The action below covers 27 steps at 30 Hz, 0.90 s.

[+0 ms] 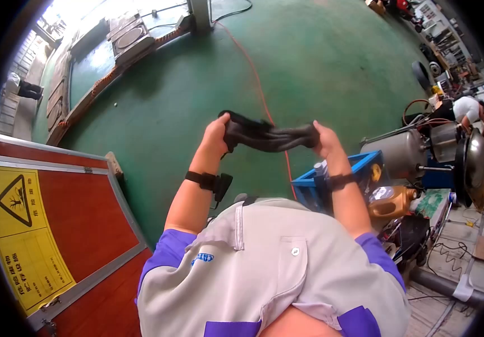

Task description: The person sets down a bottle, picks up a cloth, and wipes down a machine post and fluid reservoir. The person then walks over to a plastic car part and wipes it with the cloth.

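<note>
A dark grey-black piece of cloth [273, 137] is stretched between my two hands, in front of my chest and above the floor. It looks bunched and folded, and its exact kind is hard to make out. My left hand [216, 135] is closed around its left end, thumb on top. At the other end, my right hand [325, 140] grips it the same way. The middle of the cloth sags slightly. Both wrists wear black straps, and a small dark device [222, 185] hangs at the left one.
A red cabinet [84, 202] with a yellow warning sign stands at left. To the right are a blue metal frame [304, 185], an orange-brown jug [389, 202] and a grey tank [396, 154]. A red hose [253, 70] crosses the green floor. Another person [467, 109] bends at far right.
</note>
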{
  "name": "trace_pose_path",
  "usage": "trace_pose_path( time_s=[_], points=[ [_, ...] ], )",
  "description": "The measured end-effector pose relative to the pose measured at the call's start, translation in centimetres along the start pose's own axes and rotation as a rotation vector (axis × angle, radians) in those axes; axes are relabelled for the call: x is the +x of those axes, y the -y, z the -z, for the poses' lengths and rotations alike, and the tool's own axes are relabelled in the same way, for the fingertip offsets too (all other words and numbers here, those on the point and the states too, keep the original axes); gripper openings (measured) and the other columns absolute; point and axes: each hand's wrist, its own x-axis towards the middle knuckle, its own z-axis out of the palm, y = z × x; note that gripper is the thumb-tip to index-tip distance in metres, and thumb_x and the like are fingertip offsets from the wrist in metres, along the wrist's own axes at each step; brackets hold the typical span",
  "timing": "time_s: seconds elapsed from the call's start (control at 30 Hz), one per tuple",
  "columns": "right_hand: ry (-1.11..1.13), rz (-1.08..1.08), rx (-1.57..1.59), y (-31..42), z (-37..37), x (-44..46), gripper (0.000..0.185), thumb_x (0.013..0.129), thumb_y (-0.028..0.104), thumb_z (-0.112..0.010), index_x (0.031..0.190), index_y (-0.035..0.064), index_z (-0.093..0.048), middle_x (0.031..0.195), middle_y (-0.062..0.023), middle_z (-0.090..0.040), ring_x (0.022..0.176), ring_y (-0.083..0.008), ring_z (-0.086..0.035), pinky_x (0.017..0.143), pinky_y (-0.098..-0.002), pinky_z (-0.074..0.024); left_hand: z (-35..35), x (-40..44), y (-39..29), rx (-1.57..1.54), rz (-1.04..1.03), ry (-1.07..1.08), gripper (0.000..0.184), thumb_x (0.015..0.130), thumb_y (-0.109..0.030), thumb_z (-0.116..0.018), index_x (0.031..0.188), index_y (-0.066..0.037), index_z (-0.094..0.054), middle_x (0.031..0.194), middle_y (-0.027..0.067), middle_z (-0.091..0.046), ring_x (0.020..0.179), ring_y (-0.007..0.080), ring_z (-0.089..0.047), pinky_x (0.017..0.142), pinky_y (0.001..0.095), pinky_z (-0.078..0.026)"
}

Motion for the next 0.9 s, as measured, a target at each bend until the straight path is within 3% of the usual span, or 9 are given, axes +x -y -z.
trace_pose_path(
  time_s=[0.1, 0.3, 0.4, 0.47, 0.53, 0.63, 0.77, 0.8, 0.9],
  points=[
    [0.149, -0.076, 0.260, 4.0, -3.7, 1.3, 0.039, 0.100, 0.035, -0.046, 0.105, 0.0001, -0.062, 0.097, -0.0133, -0.068, 0.088, -0.0282, -0.068, 0.082, -0.0423, -0.0561, -0.4, -1.8, -4.5, -0.084, -0.029, 0.130, 0.044, 0.101, -0.033, -0.041, 0.112, 0.008, -0.055, 0.106, 0.0210, -0.065, 0.098, 0.0341, -0.064, 0.091, 0.0458, -0.051],
    [0.239, -0.068, 0.197, 6.4, -7.2, 7.4, 0.056, 0.101, 0.046, -0.039, 0.119, -0.0037, -0.056, 0.119, -0.0170, -0.063, 0.105, -0.0297, -0.064, 0.096, -0.0426, -0.0504, -0.1, 0.0, -7.1, -0.058, 0.054, 0.140, 0.052, 0.101, -0.040, -0.036, 0.114, 0.007, -0.055, 0.113, 0.0198, -0.064, 0.103, 0.0335, -0.063, 0.095, 0.0457, -0.050],
    [0.357, -0.042, -0.037, 5.8, -10.1, 7.5, 0.040, 0.097, 0.032, -0.053, 0.112, -0.0044, -0.059, 0.107, -0.0139, -0.067, 0.096, -0.0249, -0.065, 0.089, -0.0390, -0.0521, -0.5, 1.4, -7.8, -0.089, -0.171, 0.249, 0.031, 0.096, -0.021, -0.051, 0.115, 0.003, -0.056, 0.110, 0.0148, -0.065, 0.099, 0.0281, -0.065, 0.092, 0.0402, -0.052],
    [0.353, 0.131, -0.364, 7.0, -11.4, 7.9, 0.029, 0.094, 0.022, -0.058, 0.104, -0.0043, -0.062, 0.098, -0.0107, -0.068, 0.086, -0.0202, -0.064, 0.080, -0.0354, -0.0520, -1.8, 2.1, -8.8, -0.096, -0.344, 0.238, 0.032, 0.088, -0.003, -0.057, 0.119, 0.000, -0.055, 0.109, 0.0132, -0.064, 0.098, 0.0254, -0.065, 0.090, 0.0382, -0.054],
    [0.302, 0.491, -0.741, 9.6, -14.0, 7.3, 0.023, 0.091, 0.019, -0.059, 0.096, -0.0033, -0.063, 0.089, -0.0114, -0.068, 0.077, -0.0193, -0.062, 0.071, -0.0327, -0.0494, -4.8, 1.3, -10.2, -0.051, -0.427, 0.226, 0.035, 0.087, -0.001, -0.057, 0.121, 0.000, -0.054, 0.111, 0.0133, -0.063, 0.100, 0.0263, -0.064, 0.090, 0.0396, -0.054],
    [0.483, 0.812, -1.159, 18.7, -18.4, 2.4, 0.018, 0.086, 0.021, -0.062, 0.093, 0.0046, -0.065, 0.086, -0.0154, -0.065, 0.078, -0.0325, -0.062, 0.070, -0.0384, -0.0497, -8.6, 1.8, -12.3, 0.046, -0.526, 0.235, 0.041, 0.086, 0.001, -0.054, 0.126, 0.000, -0.052, 0.116, 0.0149, -0.062, 0.108, 0.0277, -0.061, 0.097, 0.0394, -0.049],
    [0.801, 1.259, -1.240, 28.7, -21.9, -2.4, 0.014, 0.084, 0.025, -0.064, 0.084, 0.0108, -0.063, 0.081, -0.0078, -0.063, 0.082, -0.0305, -0.063, 0.068, -0.0405, -0.0514, -13.4, 1.7, -15.2, 0.249, -0.633, 0.250, 0.049, 0.087, 0.001, -0.051, 0.135, -0.002, -0.045, 0.128, 0.0162, -0.056, 0.116, 0.0274, -0.056, 0.103, 0.0384, -0.043],
    [1.041, 1.375, -1.329, 32.4, -22.6, -3.9, 0.017, 0.080, 0.013, -0.064, 0.097, 0.0138, -0.063, 0.089, -0.0037, -0.062, 0.082, -0.0236, -0.062, 0.060, -0.0359, -0.0505, -14.3, 1.8, -15.7, 0.282, -0.657, 0.238, 0.049, 0.087, 0.001, -0.051, 0.135, -0.003, -0.045, 0.129, 0.0161, -0.056, 0.116, 0.0272, -0.056, 0.103, 0.0383, -0.043],
    [1.219, 1.512, -1.411, 37.5, -23.2, -5.3, 0.017, 0.079, 0.014, -0.063, 0.096, 0.0131, -0.064, 0.088, -0.0039, -0.062, 0.081, -0.0233, -0.062, 0.061, -0.0348, -0.0500, -16.4, 2.8, -17.5, 0.368, -0.704, 0.208, 0.050, 0.087, 0.001, -0.051, 0.136, -0.003, -0.043, 0.130, 0.0159, -0.054, 0.117, 0.0268, -0.055, 0.103, 0.0382, -0.043]
  ],
)
